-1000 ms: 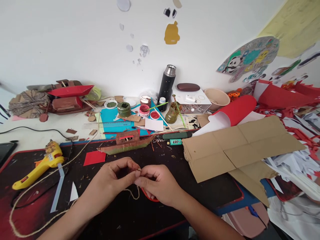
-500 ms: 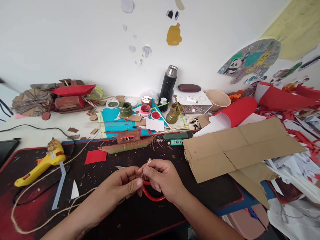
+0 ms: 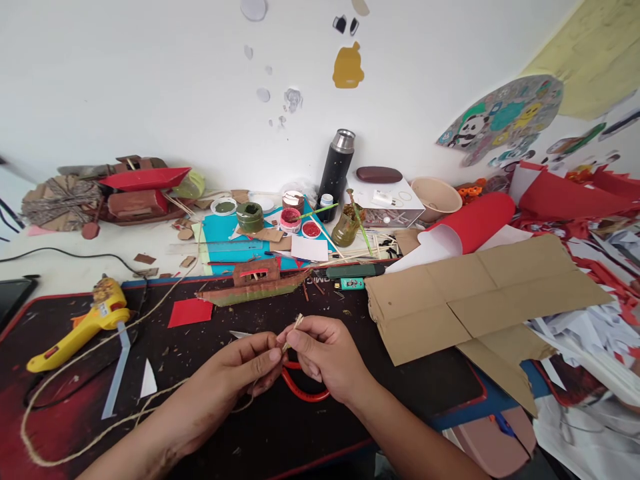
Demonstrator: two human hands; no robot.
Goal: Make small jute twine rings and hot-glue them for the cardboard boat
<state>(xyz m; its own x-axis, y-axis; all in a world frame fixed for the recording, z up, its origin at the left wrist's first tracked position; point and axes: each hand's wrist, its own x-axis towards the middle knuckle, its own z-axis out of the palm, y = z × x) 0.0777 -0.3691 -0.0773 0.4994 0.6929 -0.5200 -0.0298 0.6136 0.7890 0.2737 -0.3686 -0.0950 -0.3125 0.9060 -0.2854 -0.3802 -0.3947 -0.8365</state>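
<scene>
In front of me my left hand (image 3: 250,367) and my right hand (image 3: 325,350) meet over the dark mat, fingertips pinched together. Between the right thumb and forefinger is a small pale bundle (image 3: 299,322); whether it is thin sticks or twine ends I cannot tell. My left fingers close on natural twine (image 3: 286,346) at the lower end of that bundle. A long loop of the twine (image 3: 75,460) runs off across the mat to the left. Beneath the hands lie red-handled scissors (image 3: 305,393), partly covered, with a blade tip showing by the left knuckles.
A model boat (image 3: 257,285) lies beyond the hands. Left are a yellow hot glue gun (image 3: 95,327) with a glue stick and a red paper piece (image 3: 191,312). Folded cardboard (image 3: 480,300) covers the right. Paint jars (image 3: 250,219) and a black flask (image 3: 336,170) stand behind.
Both hands stay nearly in place, still pinching. The left fingers have shifted slightly, and more of the twine shows between the hands and below the left hand.
</scene>
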